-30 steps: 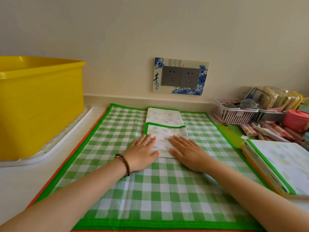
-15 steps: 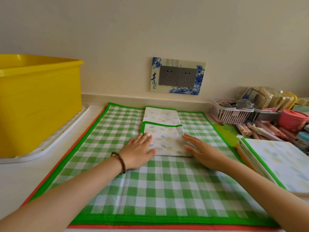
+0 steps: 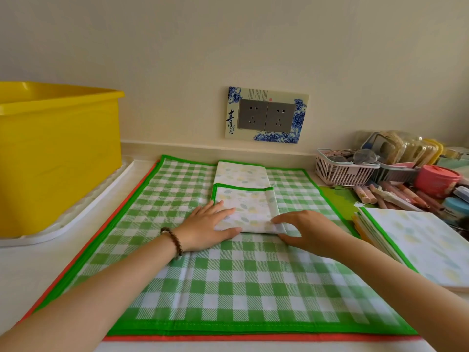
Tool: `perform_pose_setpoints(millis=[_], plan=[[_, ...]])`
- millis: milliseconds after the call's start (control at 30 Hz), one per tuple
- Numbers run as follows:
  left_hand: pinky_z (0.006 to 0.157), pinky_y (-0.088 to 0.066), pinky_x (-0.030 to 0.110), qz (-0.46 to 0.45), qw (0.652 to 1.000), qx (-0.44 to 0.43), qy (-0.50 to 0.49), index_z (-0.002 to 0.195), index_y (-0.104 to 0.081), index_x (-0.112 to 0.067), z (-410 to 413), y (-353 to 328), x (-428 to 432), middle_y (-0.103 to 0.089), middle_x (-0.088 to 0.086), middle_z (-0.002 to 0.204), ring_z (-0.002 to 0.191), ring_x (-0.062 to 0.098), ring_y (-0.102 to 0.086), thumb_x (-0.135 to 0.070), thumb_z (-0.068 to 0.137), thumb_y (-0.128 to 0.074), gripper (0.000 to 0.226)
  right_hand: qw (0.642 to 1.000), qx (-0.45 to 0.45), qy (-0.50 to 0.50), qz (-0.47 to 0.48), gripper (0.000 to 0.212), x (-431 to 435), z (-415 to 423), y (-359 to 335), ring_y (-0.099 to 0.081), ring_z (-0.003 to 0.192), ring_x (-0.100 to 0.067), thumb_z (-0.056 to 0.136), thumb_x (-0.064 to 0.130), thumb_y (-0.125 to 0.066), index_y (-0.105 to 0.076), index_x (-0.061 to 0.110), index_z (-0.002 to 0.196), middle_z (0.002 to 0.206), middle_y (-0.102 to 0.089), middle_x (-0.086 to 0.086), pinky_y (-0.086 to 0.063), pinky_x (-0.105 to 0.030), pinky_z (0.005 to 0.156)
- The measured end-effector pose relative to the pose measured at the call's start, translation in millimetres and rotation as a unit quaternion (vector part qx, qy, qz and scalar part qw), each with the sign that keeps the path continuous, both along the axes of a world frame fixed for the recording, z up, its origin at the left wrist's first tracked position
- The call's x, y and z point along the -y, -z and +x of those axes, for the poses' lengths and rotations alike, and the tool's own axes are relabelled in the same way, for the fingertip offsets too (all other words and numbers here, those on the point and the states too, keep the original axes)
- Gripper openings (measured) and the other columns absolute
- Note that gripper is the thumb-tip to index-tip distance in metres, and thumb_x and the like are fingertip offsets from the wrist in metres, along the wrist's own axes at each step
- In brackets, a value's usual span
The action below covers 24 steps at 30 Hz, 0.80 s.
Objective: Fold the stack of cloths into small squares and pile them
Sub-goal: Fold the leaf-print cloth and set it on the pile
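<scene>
A leaf-print cloth [image 3: 247, 207] with green trim lies folded into a narrow strip, its near part doubled over. It rests on a stack of flat cloths topped by a green checked cloth [image 3: 228, 288], with an orange edge showing beneath. My left hand [image 3: 205, 227] presses flat on the strip's near left corner, fingers spread. My right hand [image 3: 309, 231] is at the near right corner, fingers on top and thumb at the near edge, pinching it. A pile of folded cloths [image 3: 418, 240], leaf print on top, sits at the right.
A yellow tub [image 3: 55, 153] stands on a white tray [image 3: 76, 219] at the left. At the back right are a pink basket [image 3: 340, 171], a pink jar [image 3: 436, 177] and several tubes [image 3: 388, 196]. A wall socket [image 3: 266, 115] is behind the cloths.
My right hand slid from lying flat on the folded cloth out to its near right corner and curled onto the edge. My left hand stayed pressed at the left corner.
</scene>
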<state>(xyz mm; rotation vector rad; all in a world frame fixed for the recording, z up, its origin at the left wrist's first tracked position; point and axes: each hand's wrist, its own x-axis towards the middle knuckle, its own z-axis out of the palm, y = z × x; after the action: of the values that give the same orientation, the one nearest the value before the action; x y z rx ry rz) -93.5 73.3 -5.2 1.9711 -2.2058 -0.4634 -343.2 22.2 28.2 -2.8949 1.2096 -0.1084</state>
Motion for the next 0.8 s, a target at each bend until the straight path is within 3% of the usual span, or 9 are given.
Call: perform_pose_setpoints(millis=[133,300,433,533,667,800], plan=[[0.116,0.001,0.036,0.016,1.0,-0.022,0.007,0.148,-0.014,-0.039,3,-6,0,0.002,-0.01,0.158,0.145,0.012,0.008,-0.072,0.081,-0.038,0.079,1.0,0.004,0.0,-0.02,0.035,1,3,1,-0.055,0.117,-0.009,0.096,0.029,-0.048,-0.052,0.031,0.131,0.131,-0.057,0.012,-0.041,-0.023,0.099],[0.117,-0.008,0.03,0.0,0.997,-0.072,0.04,0.145,-0.028,-0.036,13,-16,-12,-0.015,-0.015,0.155,0.143,0.002,-0.005,-0.067,0.076,-0.048,0.078,0.992,0.118,0.0,-0.04,0.029,-5,-12,8,-0.065,0.102,-0.009,0.095,0.027,-0.05,-0.062,0.025,0.122,0.118,-0.066,0.009,-0.043,-0.011,0.086],[0.118,-0.008,0.026,-0.05,0.993,-0.059,0.085,0.143,-0.031,-0.033,20,-19,-27,-0.022,-0.014,0.152,0.142,0.004,-0.012,-0.032,0.088,-0.061,0.063,0.972,0.214,-0.08,-0.055,0.029,-37,-29,7,-0.065,0.09,0.001,0.091,0.037,-0.05,-0.067,0.027,0.113,0.101,-0.065,0.02,-0.051,-0.012,0.079],[0.116,-0.002,0.024,-0.064,0.992,0.029,0.103,0.144,-0.016,-0.04,23,-21,-33,-0.013,-0.011,0.155,0.145,0.008,-0.005,0.009,0.088,-0.048,0.081,0.96,0.239,-0.138,-0.055,0.029,-60,-38,9,-0.063,0.089,0.008,0.092,0.039,-0.049,-0.067,0.028,0.112,0.1,-0.064,0.024,-0.047,-0.005,0.08],[0.115,0.004,0.025,-0.071,0.982,0.124,0.12,0.141,0.002,-0.048,19,-21,-42,0.003,-0.016,0.156,0.145,0.009,0.008,0.018,0.088,-0.033,0.092,0.948,0.248,-0.173,-0.102,0.03,-69,-42,12,-0.062,0.098,0.006,0.087,0.037,-0.058,-0.066,0.026,0.114,0.108,-0.066,0.021,-0.051,-0.016,0.085],[0.116,-0.002,0.025,-0.069,0.979,0.142,0.132,0.135,0.009,-0.054,7,-22,-52,0.004,-0.019,0.155,0.145,0.01,0.005,0.023,0.084,-0.029,0.1,0.976,0.154,-0.134,-0.072,0.056,-54,-38,11,-0.043,0.126,0.006,0.081,0.039,-0.063,-0.044,0.042,0.134,0.134,-0.049,0.023,-0.038,-0.02,0.104]])
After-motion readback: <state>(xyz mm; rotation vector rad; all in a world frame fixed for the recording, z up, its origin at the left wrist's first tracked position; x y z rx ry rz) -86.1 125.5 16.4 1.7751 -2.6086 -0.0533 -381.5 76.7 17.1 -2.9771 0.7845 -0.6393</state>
